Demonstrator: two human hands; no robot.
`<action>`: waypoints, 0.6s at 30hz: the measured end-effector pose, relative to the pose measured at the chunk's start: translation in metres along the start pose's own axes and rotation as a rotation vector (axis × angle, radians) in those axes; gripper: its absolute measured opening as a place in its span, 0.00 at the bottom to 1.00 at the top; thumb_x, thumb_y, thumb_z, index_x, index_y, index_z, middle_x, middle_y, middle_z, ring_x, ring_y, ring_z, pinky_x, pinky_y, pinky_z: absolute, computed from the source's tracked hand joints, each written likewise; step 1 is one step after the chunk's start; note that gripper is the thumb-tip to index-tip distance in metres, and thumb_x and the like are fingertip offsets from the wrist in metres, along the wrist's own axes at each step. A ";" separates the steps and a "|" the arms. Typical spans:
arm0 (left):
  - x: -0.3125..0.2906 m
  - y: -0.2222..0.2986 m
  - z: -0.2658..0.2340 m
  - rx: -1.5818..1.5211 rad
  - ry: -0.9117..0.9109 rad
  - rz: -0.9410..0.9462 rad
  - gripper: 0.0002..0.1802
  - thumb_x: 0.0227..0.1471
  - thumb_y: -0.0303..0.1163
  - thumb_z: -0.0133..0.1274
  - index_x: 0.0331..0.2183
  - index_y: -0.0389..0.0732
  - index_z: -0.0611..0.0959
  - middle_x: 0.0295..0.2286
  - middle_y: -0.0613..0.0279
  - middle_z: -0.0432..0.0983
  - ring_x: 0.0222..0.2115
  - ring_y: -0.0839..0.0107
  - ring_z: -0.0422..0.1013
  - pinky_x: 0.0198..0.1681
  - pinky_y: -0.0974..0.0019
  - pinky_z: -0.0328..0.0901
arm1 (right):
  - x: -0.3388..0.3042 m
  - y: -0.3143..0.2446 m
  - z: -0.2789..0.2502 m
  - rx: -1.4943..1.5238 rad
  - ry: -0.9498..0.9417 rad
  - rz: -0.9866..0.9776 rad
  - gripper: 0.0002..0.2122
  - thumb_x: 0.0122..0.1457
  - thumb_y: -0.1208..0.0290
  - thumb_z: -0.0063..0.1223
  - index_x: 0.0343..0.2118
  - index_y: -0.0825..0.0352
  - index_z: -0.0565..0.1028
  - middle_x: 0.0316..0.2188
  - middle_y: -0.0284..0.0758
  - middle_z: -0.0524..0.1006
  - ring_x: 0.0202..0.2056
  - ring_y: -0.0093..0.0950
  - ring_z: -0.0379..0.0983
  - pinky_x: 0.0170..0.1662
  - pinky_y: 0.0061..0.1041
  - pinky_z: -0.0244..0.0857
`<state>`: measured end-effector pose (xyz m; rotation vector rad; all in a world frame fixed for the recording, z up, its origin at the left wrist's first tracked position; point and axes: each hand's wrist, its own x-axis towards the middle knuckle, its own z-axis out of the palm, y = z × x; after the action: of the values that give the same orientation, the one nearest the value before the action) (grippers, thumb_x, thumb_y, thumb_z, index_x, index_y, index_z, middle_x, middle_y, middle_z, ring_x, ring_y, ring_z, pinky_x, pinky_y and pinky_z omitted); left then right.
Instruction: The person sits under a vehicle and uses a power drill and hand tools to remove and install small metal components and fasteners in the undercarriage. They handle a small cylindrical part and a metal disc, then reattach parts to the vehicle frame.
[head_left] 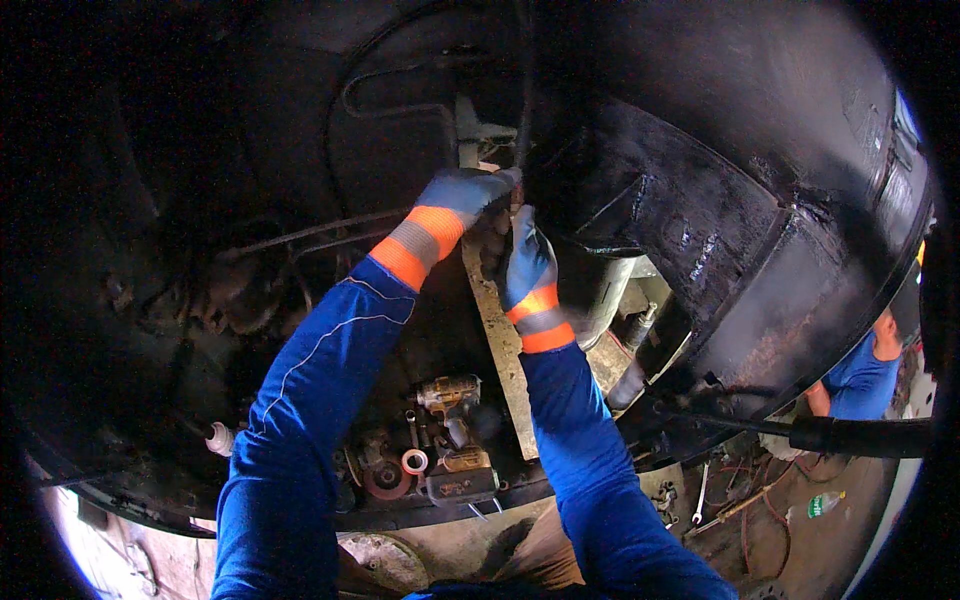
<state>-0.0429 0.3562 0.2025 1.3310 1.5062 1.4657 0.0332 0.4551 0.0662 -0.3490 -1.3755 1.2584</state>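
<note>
Both my arms, in blue sleeves, reach up into a dark vehicle bay. My left hand (pixel 470 192), in a grey glove with an orange cuff, is closed around the lower end of a thin dark hose (pixel 526 100) that hangs from above. Just below it, my right hand (pixel 530 262), gloved alike, has its fingers bent near a small rusty-looking fitting (pixel 516 196). Its thumb or forefinger points upward beside that fitting. What lies inside the right hand's grip is hidden. Behind the hands stands a pale metal bracket (pixel 470 125).
Below my arms lie a cordless impact driver (pixel 450 395), a roll of tape (pixel 414 461), a disc grinder (pixel 386 478) and a spanner (pixel 412 428). A black strut (pixel 860 436) juts in at right, near another person's blue sleeve (pixel 866 382). Another spanner (pixel 701 495) lies on the floor.
</note>
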 end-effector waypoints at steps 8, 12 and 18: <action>0.001 0.003 0.012 0.094 0.060 -0.012 0.22 0.53 0.49 0.54 0.28 0.37 0.83 0.23 0.59 0.79 0.23 0.69 0.75 0.29 0.69 0.69 | -0.025 -0.060 0.028 -0.171 0.213 -0.209 0.21 0.64 0.51 0.36 0.36 0.65 0.74 0.28 0.36 0.75 0.28 0.28 0.68 0.29 0.27 0.63; -0.029 0.022 0.007 -0.045 -0.140 -0.217 0.22 0.55 0.48 0.52 0.27 0.38 0.81 0.22 0.64 0.77 0.22 0.74 0.73 0.27 0.70 0.67 | -0.026 -0.044 0.012 -0.237 0.083 -0.194 0.21 0.63 0.51 0.38 0.37 0.65 0.75 0.32 0.35 0.77 0.30 0.30 0.71 0.32 0.27 0.65; -0.028 -0.024 -0.019 -0.242 0.087 0.145 0.15 0.59 0.39 0.45 0.40 0.40 0.79 0.32 0.63 0.76 0.33 0.71 0.71 0.35 0.63 0.67 | -0.029 -0.085 0.003 -0.324 0.058 0.013 0.17 0.63 0.62 0.39 0.45 0.68 0.74 0.41 0.43 0.78 0.39 0.41 0.76 0.43 0.33 0.68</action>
<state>-0.0583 0.3272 0.1767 1.2645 1.2584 1.7561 0.0771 0.3986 0.1203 -0.6140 -1.5307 1.0262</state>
